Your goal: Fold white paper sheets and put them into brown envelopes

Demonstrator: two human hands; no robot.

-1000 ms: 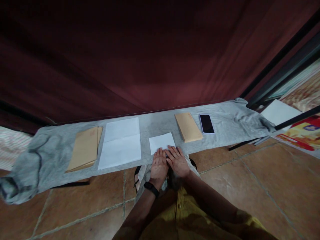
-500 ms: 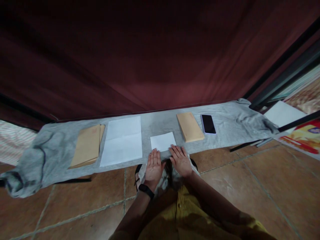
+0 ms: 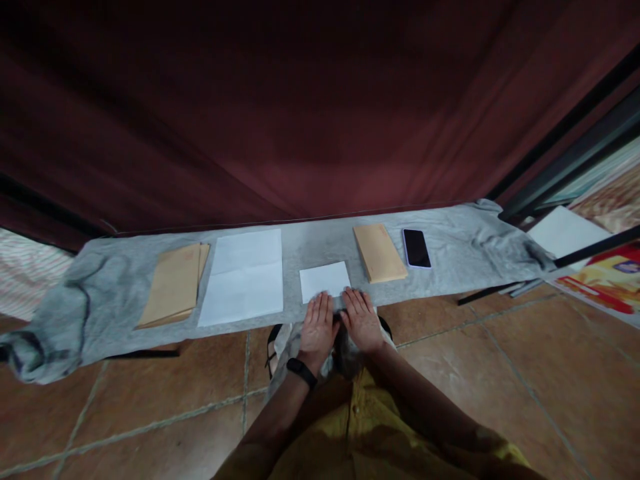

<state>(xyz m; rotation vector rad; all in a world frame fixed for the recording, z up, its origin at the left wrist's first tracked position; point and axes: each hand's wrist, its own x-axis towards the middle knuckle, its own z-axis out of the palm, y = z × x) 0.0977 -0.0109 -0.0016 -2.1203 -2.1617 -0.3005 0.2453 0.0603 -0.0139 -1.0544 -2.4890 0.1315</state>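
A folded white sheet of paper (image 3: 324, 280) lies flat on the grey cloth in front of me. My left hand (image 3: 319, 328) rests with outstretched fingers on its near edge, palm down. At the near right corner of the same paper, my right hand (image 3: 362, 321) lies flat too, fingers straight. Both thumbs point inward, close to each other. To the left is a larger stack of white paper (image 3: 245, 277) with a crease across its middle. Brown envelopes (image 3: 173, 283) overlap farther left, and another pile of brown envelopes (image 3: 380, 253) sits right of the folded paper.
A phone (image 3: 417, 248) with a dark screen lies right of the envelopes. Grey cloth (image 3: 470, 247) covers the narrow table and bunches at both ends. A dark red curtain (image 3: 320, 133) hangs behind. At the far right are a black bar (image 3: 600, 245) and a red-yellow package (image 3: 610, 280).
My left hand has slid right along the near edge of the folded paper, closer to my right hand. My right hand has barely shifted. The paper stays in place.
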